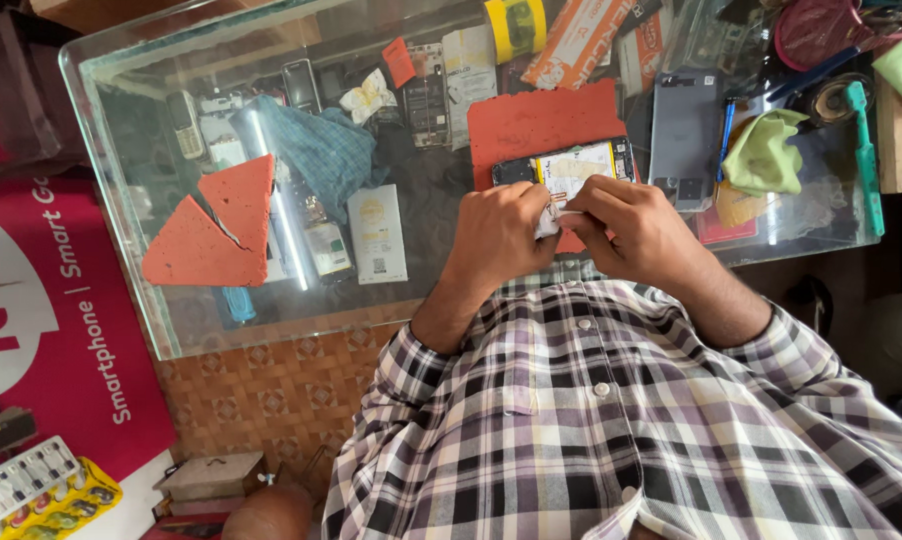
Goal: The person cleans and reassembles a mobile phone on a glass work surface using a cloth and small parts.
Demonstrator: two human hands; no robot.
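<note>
Phone repair on a glass counter [121, 200], patterned floor near.
Left hand [499, 232] and right hand [633, 228] pinch a small white wad [548, 224] over the opened phone [571, 165] on a red mat [531, 120].

Glass counter [121, 120]: red mat [531, 125], opened phone [571, 165], green cloth [766, 150].

On the glass counter [121, 200], an opened phone [571, 165] is lying on a mat [531, 120] near the near edge, with both hands [501, 230] [631, 225] meeting over it. A grey phone [686, 135] is sitting just right of the mat, a cloth [766, 150] beyond it. Two foam wedges [221, 225] are resting toward the left edge.
</note>
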